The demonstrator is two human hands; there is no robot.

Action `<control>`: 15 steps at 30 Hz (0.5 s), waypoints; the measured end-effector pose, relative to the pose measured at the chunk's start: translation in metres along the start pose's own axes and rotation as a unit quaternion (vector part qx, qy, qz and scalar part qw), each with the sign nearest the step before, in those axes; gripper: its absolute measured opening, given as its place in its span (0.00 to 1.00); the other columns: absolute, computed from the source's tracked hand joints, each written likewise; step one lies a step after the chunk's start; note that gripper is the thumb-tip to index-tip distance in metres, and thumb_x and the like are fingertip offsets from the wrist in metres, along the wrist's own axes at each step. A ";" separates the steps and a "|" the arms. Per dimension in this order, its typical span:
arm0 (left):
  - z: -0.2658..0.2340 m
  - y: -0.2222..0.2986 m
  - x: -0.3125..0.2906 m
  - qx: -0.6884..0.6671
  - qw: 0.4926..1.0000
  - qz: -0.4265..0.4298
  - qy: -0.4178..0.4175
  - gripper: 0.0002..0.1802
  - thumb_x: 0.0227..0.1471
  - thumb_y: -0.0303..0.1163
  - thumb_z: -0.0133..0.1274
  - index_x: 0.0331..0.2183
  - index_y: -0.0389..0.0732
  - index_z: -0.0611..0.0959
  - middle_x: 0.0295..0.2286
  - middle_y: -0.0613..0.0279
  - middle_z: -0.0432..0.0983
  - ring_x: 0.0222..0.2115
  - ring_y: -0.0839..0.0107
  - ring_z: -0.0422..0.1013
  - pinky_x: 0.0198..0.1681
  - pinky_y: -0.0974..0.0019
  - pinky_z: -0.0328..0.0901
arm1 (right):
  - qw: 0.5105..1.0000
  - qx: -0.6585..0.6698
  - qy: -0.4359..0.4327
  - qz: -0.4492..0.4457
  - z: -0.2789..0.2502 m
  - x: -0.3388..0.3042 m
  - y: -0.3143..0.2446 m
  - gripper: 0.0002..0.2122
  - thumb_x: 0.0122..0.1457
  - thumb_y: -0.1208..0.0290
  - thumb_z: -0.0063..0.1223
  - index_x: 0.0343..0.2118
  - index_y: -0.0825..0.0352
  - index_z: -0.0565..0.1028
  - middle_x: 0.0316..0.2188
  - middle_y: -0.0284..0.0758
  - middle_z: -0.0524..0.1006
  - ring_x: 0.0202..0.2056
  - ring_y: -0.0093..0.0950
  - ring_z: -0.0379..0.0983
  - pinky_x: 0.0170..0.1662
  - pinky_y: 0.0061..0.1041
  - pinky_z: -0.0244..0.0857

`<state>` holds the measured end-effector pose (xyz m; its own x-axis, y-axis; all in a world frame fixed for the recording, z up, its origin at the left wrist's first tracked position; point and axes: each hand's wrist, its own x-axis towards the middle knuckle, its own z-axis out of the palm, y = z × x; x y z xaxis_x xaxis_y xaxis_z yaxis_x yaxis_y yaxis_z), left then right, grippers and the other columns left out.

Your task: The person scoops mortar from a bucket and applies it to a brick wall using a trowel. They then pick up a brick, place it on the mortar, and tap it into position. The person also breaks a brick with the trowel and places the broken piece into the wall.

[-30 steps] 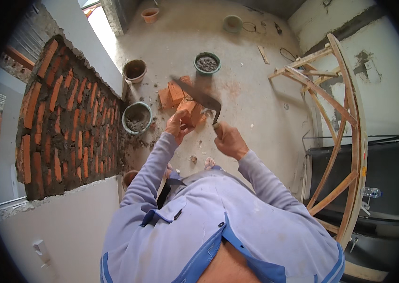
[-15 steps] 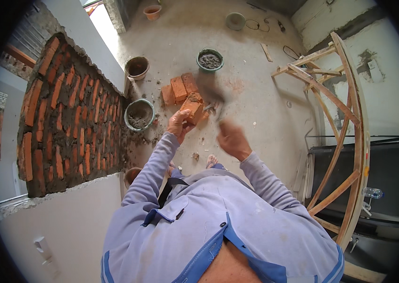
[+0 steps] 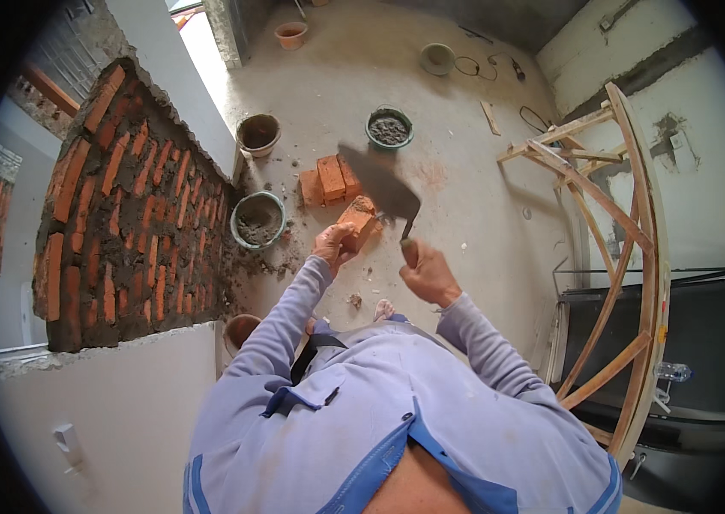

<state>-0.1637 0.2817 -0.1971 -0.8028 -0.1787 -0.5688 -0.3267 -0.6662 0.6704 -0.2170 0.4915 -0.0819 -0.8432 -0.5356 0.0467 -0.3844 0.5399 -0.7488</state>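
Note:
My left hand (image 3: 331,246) grips an orange brick (image 3: 359,220) by its near end, fingers wrapped round its side. Mortar-grey smears mark the brick's far end. In my right hand (image 3: 429,272) is a trowel (image 3: 386,186), held by its handle, its broad dark blade raised just beyond the brick. Whether the blade touches the brick cannot be told. Behind the held brick, a few more bricks (image 3: 331,178) lie together on the floor. Farther off stands a green bucket (image 3: 389,148) of grey mortar.
On the left, a patch of brickwork with mortar joints (image 3: 135,218) fills part of a wall. Near it stand a mortar-smeared bucket (image 3: 236,230) and a brown pot (image 3: 259,152). A wooden frame (image 3: 650,201) leans at the right, beside a plastic bottle (image 3: 673,372). Crumbs litter the floor.
The trowel blade has swung toward the left and lies flatter above the brick. My right hand is lower and a little right; the left still grips the brick. The view has shifted slightly.

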 end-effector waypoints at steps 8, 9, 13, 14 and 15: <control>0.013 0.013 -0.007 -0.018 0.999 0.024 -0.019 0.24 0.45 0.46 0.63 0.41 0.43 0.77 0.33 0.62 0.72 0.33 0.68 0.71 0.38 0.58 0.73 | 0.998 -0.050 -0.039 0.002 0.014 -0.015 0.015 0.08 0.48 0.77 0.52 0.33 0.69 0.69 0.21 0.45 0.72 0.23 0.44 0.71 0.28 0.36 0.66; 0.007 0.001 -0.006 -0.019 1.000 0.017 -0.015 0.24 0.45 0.46 0.62 0.41 0.43 0.77 0.33 0.62 0.72 0.34 0.68 0.71 0.37 0.58 0.73 | 0.999 -0.047 -0.024 -0.015 0.011 -0.021 0.015 0.08 0.48 0.76 0.51 0.33 0.69 0.69 0.21 0.45 0.72 0.23 0.44 0.70 0.28 0.36 0.66; 0.001 0.004 -0.006 -0.027 0.999 0.021 0.015 0.23 0.46 0.46 0.62 0.41 0.42 0.78 0.33 0.61 0.72 0.35 0.67 0.71 0.38 0.58 0.72 | 0.995 0.067 0.070 -0.011 -0.014 -0.002 -0.049 0.06 0.48 0.80 0.51 0.30 0.68 0.68 0.20 0.44 0.68 0.18 0.38 0.67 0.25 0.35 0.62; 0.005 0.007 -0.008 -0.027 0.999 0.019 0.005 0.24 0.46 0.45 0.62 0.42 0.42 0.77 0.34 0.60 0.72 0.36 0.67 0.71 0.38 0.58 0.72 | 0.978 0.149 0.147 -0.026 -0.009 0.000 -0.052 0.06 0.48 0.80 0.51 0.30 0.68 0.68 0.19 0.43 0.67 0.19 0.36 0.66 0.25 0.34 0.62; 0.006 0.009 -0.010 -0.028 0.999 0.017 -0.006 0.25 0.45 0.45 0.62 0.42 0.41 0.77 0.35 0.60 0.72 0.36 0.67 0.71 0.39 0.58 0.72 | 0.947 0.228 0.222 -0.042 -0.005 0.000 -0.052 0.07 0.48 0.81 0.50 0.31 0.68 0.68 0.18 0.42 0.66 0.19 0.33 0.64 0.25 0.34 0.62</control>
<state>-0.1617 0.2817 -0.1821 -0.8185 -0.1935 -0.5409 -0.2719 -0.6989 0.6615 -0.1992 0.4665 -0.0402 -0.9305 -0.1835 0.3171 -0.3410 0.1173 -0.9327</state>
